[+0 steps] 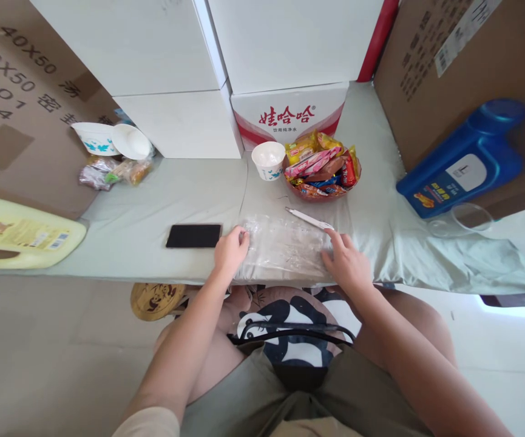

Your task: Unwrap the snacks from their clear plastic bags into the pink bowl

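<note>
A sheet or bag of clear plastic [280, 246] lies flat and crinkled on the cloth-covered table, between my hands. My left hand [231, 250] is closed at its left edge, fingers curled and pinching the film. At the right edge rests my right hand [349, 262], thumb and index finger apart, the thumb on or beside the film. The index fingertip is at the near end of a slim white tool [310, 219] with a narrow metal-looking tip, perhaps a craft knife. Left of my left hand lies a black phone [193, 235].
Behind the film stand a paper cup [269, 162] and a bowl of wrapped snacks [319, 167]. A blue bottle [462, 161] and a clear cup [465, 220] are on the right. A yellow jug [23, 233], bowls [96, 138] and cardboard boxes [25, 79] stand left.
</note>
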Action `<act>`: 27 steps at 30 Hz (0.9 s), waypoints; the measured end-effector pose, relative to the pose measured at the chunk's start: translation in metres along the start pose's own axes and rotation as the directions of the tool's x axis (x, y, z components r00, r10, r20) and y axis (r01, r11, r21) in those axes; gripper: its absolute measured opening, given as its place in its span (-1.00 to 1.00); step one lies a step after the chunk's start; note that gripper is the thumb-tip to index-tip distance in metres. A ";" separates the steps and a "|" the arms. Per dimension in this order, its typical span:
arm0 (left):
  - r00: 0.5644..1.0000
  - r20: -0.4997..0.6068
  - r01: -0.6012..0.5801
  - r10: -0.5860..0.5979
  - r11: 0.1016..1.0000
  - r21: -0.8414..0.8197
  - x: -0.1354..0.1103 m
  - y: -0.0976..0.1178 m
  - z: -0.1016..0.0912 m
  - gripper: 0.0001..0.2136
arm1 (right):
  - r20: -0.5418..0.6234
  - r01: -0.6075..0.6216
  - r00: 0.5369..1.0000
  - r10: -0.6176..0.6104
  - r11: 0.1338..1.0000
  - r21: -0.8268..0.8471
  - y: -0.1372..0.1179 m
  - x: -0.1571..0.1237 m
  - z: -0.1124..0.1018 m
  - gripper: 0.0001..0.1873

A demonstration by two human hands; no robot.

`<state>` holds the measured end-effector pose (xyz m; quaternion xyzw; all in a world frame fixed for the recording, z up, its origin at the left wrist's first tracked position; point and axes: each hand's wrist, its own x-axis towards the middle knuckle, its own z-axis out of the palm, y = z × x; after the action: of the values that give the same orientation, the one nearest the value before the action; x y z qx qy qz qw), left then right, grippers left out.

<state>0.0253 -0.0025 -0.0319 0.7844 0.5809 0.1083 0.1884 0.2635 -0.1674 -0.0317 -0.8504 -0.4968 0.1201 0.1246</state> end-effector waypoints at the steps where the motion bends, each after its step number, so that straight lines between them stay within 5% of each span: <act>1: 0.999 -0.026 -0.024 0.024 1.000 0.000 0.002 0.001 0.002 -0.78 | -0.037 0.050 0.998 -0.051 0.998 -0.030 0.001 -0.001 0.002 -0.43; 4: 0.983 -0.120 -0.141 0.138 0.990 -0.015 0.012 0.005 0.007 -0.84 | -0.127 0.206 0.968 -0.215 0.976 -0.076 0.007 -0.006 0.008 -0.37; 6: 0.977 -0.080 -0.203 0.198 0.978 -0.052 0.018 0.009 0.009 -0.83 | -0.121 0.286 0.948 -0.295 0.955 -0.082 0.011 -0.010 0.013 -0.31; 11: 0.941 0.121 -0.292 0.315 0.940 -0.177 0.025 0.026 0.013 -0.60 | 0.112 0.453 0.889 -0.445 0.889 -0.063 0.016 -0.024 0.011 -0.17; 15: 0.955 0.105 -0.264 0.279 0.955 -0.135 0.027 0.035 0.016 -0.70 | 0.162 0.516 0.838 -0.522 0.853 0.081 0.012 -0.027 0.003 -0.41; 18: 0.935 0.114 -0.302 0.337 0.920 -0.249 0.024 0.043 0.017 -0.74 | -0.007 0.481 0.866 -0.500 0.829 0.286 0.008 -0.015 0.000 -0.56; 21: 0.876 0.120 -0.387 0.466 0.830 -0.401 0.014 0.057 0.015 -0.76 | -0.087 0.361 0.926 -0.367 0.798 0.483 0.003 0.001 0.001 -0.32; 23: 0.848 0.102 -0.415 0.520 0.772 -0.482 0.006 0.065 0.012 -0.79 | -0.004 0.255 0.951 -0.309 0.780 0.571 -0.002 0.010 0.002 -0.24; 27: 0.865 -0.062 -0.445 0.498 0.705 -0.552 0.000 0.065 0.004 -0.68 | 0.199 0.141 0.917 -0.345 0.747 0.650 -0.013 0.015 -0.001 -0.84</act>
<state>0.0835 -0.0202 -0.0076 0.8229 0.2953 0.2783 0.3976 0.2610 -0.1480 -0.0274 -0.6585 -0.5497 0.3902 0.3346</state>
